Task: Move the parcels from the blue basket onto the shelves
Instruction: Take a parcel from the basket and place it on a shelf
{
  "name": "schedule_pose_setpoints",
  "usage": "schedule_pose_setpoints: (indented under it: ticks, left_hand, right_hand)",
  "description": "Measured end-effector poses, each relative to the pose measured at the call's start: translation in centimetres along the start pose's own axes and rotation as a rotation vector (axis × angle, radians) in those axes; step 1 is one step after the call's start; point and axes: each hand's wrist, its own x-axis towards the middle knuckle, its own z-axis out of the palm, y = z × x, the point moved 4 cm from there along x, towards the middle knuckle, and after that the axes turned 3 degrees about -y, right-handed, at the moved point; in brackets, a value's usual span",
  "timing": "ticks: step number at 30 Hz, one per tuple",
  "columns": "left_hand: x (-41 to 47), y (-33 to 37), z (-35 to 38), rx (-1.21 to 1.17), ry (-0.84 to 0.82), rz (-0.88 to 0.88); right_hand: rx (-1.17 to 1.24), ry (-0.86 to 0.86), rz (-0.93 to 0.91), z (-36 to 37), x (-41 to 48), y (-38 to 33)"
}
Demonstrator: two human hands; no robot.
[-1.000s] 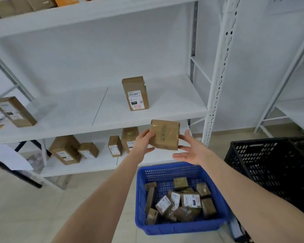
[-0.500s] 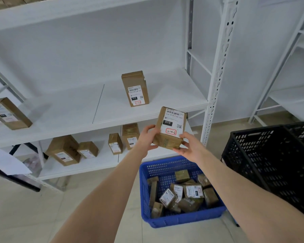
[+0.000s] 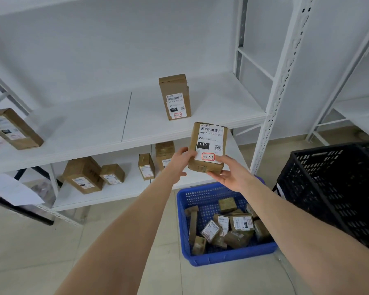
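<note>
Parcel [image 3: 207,143] held upright, label toward me, in the air before the front edge of the middle shelf [image 3: 83,133], near its right corner. My left grip [image 3: 182,159] pinches its lower left edge; my right grip [image 3: 230,177] cups its bottom right corner. Blue basket [image 3: 232,257] stands on the floor [image 3: 115,241] below, other parcels [image 3: 241,223] inside. One labelled box [image 3: 175,96] stands upright on that shelf.

Middle shelf [image 3: 90,133]: two labelled parcels [image 3: 174,96]. Lower shelf [image 3: 115,192]: four brown parcels [image 3: 83,175]. Floor [image 3: 30,241]: blue basket [image 3: 180,220], black crate [image 3: 328,188].
</note>
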Motion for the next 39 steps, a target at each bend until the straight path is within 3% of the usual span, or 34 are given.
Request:
schedule_pose_setpoints:
  ticks: [7,14,23,39]
  left_hand:
    - [1.9,1.5,-4.9,0.058,0.057,0.106]
    - [4.8,0.0,-7.3,0.200,0.020,0.097]
    - [11.7,-4.6,-5.1,0.267,0.059,0.078]
    - [31.2,-15.9,-1.0,0.349,0.197,0.125]
  right_hand:
    - [-0.138,-0.013,0.027,2.4,1.8,3.2]
    - [-0.160,0.035,0.045,2.3,5.5,6.2]
    - [-0.195,0.248,0.060,-2.1,12.5,8.2]
    - [-0.383,0.377,0.022,-11.8,34.9,12.7]
